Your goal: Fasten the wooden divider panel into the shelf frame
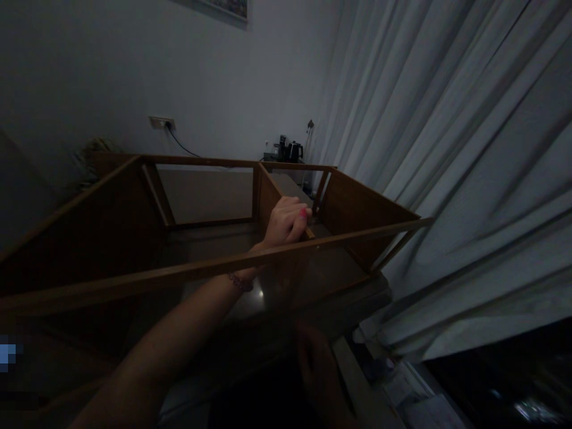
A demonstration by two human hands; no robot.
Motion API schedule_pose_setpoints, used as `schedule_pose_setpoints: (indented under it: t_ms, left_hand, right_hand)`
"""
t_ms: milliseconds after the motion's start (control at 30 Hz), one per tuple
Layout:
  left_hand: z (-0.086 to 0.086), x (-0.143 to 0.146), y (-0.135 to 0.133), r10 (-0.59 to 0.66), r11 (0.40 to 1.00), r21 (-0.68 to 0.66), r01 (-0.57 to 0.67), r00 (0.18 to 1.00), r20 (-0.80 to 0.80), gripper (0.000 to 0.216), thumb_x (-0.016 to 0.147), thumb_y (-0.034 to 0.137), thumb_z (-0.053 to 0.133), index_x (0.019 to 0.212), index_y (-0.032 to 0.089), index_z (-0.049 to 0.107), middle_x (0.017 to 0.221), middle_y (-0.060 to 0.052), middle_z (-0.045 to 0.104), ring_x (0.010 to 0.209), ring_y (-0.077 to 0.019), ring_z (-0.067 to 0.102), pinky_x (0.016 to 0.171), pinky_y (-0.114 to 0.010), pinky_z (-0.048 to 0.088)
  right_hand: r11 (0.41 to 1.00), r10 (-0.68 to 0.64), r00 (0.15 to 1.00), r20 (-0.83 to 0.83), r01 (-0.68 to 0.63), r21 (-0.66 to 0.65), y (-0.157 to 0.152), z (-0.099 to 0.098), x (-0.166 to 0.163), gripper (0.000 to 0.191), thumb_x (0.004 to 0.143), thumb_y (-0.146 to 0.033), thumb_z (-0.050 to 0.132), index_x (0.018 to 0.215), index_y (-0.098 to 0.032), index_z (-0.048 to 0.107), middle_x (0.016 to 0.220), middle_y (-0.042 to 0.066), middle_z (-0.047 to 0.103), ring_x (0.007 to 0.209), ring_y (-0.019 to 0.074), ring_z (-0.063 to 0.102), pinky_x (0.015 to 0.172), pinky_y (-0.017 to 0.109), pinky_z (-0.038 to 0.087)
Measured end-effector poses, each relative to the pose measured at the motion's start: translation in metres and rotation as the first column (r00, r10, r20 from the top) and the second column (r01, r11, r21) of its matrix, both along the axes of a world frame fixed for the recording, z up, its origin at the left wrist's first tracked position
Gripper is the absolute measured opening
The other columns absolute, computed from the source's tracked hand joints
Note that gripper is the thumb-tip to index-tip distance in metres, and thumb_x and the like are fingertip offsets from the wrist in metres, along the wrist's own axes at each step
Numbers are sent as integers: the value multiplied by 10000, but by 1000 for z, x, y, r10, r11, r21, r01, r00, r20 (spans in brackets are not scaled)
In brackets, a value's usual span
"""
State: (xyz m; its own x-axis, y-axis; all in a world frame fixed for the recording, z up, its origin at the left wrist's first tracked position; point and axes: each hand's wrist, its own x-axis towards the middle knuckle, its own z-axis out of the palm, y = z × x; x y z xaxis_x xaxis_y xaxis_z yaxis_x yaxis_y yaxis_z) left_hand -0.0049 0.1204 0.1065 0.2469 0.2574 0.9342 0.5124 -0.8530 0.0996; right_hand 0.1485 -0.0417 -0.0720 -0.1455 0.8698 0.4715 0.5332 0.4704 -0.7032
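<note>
A brown wooden furniture frame (pixel 201 271), with side panels and thin rails, lies on a dark grey surface in front of me. Reaching through it past the near rail, my left hand (pixel 288 221) is closed around the top edge of its middle divider board (pixel 269 190). A beaded bracelet (pixel 241 282) circles that wrist. Low in the view and in deep shadow, my right hand (pixel 315 357) hangs below the frame's near side. Its fingers look loosely apart, with nothing visible in them, and it does not touch the frame.
White curtains (pixel 402 149) hang along the right side. A black kettle (pixel 295 151) stands beyond the frame at the back. A wall socket (pixel 161 123) has a black cable plugged in. Boxes or papers (pixel 409 384) lie on the floor at lower right.
</note>
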Motion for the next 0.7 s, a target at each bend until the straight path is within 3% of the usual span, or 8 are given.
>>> schedule_pose_setpoints:
  t_ms: [167,267,367,433,567,700]
  left_hand:
    - [0,0,0,1,1000,-5,-1,1000,-6,393,881,293,159,531,190,305,507,14,350,547,-119,329,606,-300,301]
    - [0,-1,0,6,1000,0,-6,1000,-9,399,883,292,157,522,189,292,503,14,356,536,-115,324,592,-297,302]
    - [1,-1,0,4,1000,-12,-4,1000,-17,397,884,289,157,523,188,287,505,13,362,539,-114,329,595,-296,301]
    - [0,0,0,3,1000,-13,-3,1000,-15,395,884,291,158,528,188,294,506,15,354,544,-116,329,600,-298,299]
    - [-1,0,1,2,1000,4,-2,1000,6,397,883,289,164,528,189,310,500,13,354,550,-120,331,604,-300,301]
    - [-1,0,1,-2,1000,-10,2,1000,-3,392,881,282,165,530,187,311,507,13,352,556,-118,333,614,-299,301]
  right_hand:
    - [985,97,957,272,-132,115,8,-1,16,368,829,-104,370,1125,-274,508,955,31,641,837,176,587,747,329,477]
    - [993,51,964,262,-77,90,8,2,16,311,820,-133,421,1060,-274,561,915,35,649,814,185,584,725,323,470]
    - [997,-59,996,66,63,-49,5,5,10,233,798,-234,509,1021,-230,576,874,47,645,799,183,589,718,296,465]
    - [975,-101,990,-102,78,-210,3,6,5,240,787,-306,530,997,-197,572,773,36,647,705,162,600,646,255,470]
    - [850,-143,908,-393,-90,-518,1,4,-3,316,775,-426,515,951,-165,543,475,-41,571,364,86,471,369,173,345]
    - [752,-273,801,-533,-169,-638,1,1,-10,404,685,-510,574,866,-150,541,560,16,649,308,72,444,315,168,268]
